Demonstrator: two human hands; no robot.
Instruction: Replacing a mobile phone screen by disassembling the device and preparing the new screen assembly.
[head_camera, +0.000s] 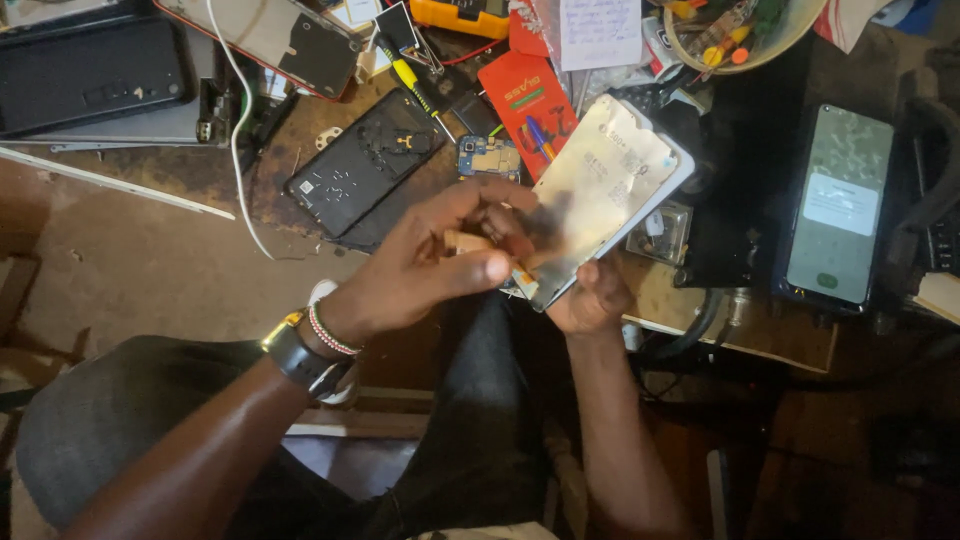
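The silvery, rectangular phone display panel with a white edge (610, 190) sits tilted between our two hands above our lap, its shiny metal back turned up to us. Our right hand (590, 300) is under the panel's near corner, fingers closed around that edge from below. Our left hand (430, 255) is just beside the panel's near left side, thumb and fingers pinched shut on a small tan piece (465, 242) that touches the panel; we cannot tell what that piece is. On that wrist we wear a dark wristwatch (300, 355) and a beaded bracelet (328, 330).

Beyond the panel, to its left, a black opened phone shell (365, 160) lies flat on the worn brown workbench (150, 270), with a small blue circuit board (488, 157) between shell and panel. To the panel's right, well apart, a whole smartphone with a lit greenish screen (840, 205) lies on a dark surface. Behind the panel lies a red card packet (525, 100).
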